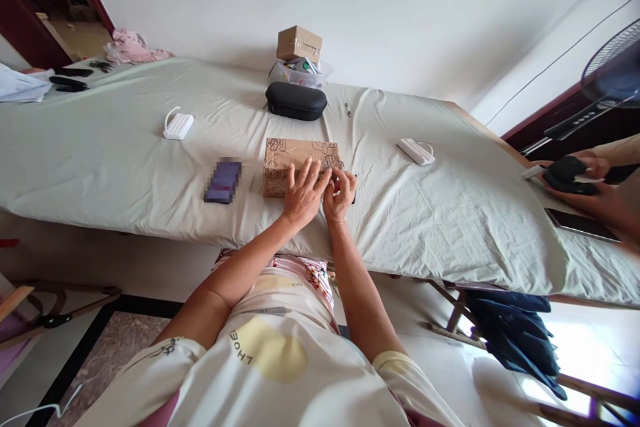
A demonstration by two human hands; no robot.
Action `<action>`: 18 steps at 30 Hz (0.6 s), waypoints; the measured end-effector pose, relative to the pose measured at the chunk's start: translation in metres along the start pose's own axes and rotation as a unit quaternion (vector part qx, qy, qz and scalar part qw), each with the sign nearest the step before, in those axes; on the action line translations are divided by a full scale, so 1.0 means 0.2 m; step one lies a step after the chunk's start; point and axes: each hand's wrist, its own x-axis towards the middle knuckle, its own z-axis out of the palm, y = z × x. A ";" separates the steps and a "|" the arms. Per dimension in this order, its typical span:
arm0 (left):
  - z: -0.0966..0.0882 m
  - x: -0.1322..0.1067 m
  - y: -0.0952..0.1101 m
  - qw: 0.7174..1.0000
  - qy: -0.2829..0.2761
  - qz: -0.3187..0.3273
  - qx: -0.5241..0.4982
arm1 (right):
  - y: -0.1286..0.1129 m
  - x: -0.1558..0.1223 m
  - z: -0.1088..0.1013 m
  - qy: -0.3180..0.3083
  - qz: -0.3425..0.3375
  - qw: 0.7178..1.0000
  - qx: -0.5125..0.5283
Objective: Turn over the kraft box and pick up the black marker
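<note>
A long wooden table (469, 116) wears rumpled pale-green cloth (450, 214); toward its near edge sits the black-patterned brown cardboard box (278, 155). I see the left hand (303, 195) splayed on it, the right hand (340, 195) curled — grip unclear. Hard pressing could skid it on loose cloth. A clear plastic tub (280, 74) holds clutter.

The box (287, 150) is lying on the tablecloth (125, 174); a phone (223, 180) is sitting left, a power bank (416, 152) right, a case (296, 101) behind.
</note>
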 end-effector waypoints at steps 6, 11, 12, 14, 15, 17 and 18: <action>0.05 0.01 0.00 1.000 -0.010 0.027 0.012 | 0.01 0.01 0.00 0.033 -0.007 0.999 -0.002; 0.00 -0.04 -0.14 1.000 0.021 -0.010 -0.001 | 0.03 0.01 0.00 -0.002 0.024 1.000 -0.012; -0.02 -0.05 -0.19 0.999 0.037 -0.035 -0.004 | 0.03 0.01 0.00 -0.008 0.025 1.000 -0.010; -0.04 -0.07 -0.29 0.993 0.076 -0.094 -0.010 | 0.03 0.01 0.01 -0.016 0.023 1.000 -0.001; -0.05 -0.08 -0.34 0.988 0.097 -0.121 -0.017 | 0.03 0.01 0.01 -0.018 0.022 1.000 0.004; -0.05 -0.10 -0.44 0.976 0.137 -0.160 -0.052 | 0.03 0.01 0.01 -0.020 0.024 0.999 0.009; -0.05 -0.11 -0.49 0.970 0.152 -0.174 -0.077 | 0.03 0.01 0.02 -0.022 0.028 0.999 0.007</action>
